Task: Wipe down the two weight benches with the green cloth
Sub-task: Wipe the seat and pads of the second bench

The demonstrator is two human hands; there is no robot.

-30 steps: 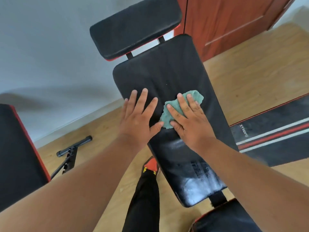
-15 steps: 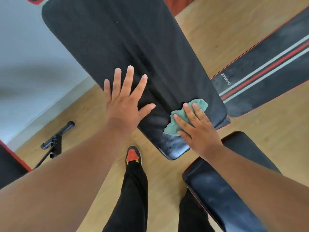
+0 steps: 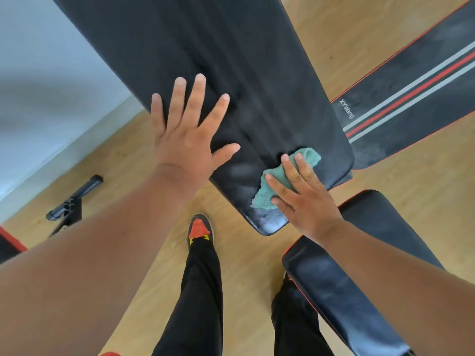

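Observation:
The long black back pad [image 3: 210,62] of a weight bench slants from the top left down to the middle. My left hand [image 3: 185,132] lies flat on its left edge with the fingers spread. My right hand [image 3: 305,199] presses the crumpled green cloth [image 3: 267,191] onto the pad's lower end, fingers straight on top of it. Pale smears show on the pad just below the cloth. The bench's black seat pad [image 3: 334,286], trimmed in red, sits lower right under my right forearm.
A black mat [image 3: 411,104] with red and grey stripes lies on the wooden floor at the right. A black metal bar and frame [image 3: 72,204] stand at the left near the white wall. A red-edged black pad corner [image 3: 7,245] shows far left. My legs and an orange-black shoe [image 3: 200,227] are below.
My right hand has slid the cloth down the back pad from its middle to its lower end. The view tipped down, bringing the seat pad and my legs in. The left hand stayed flat.

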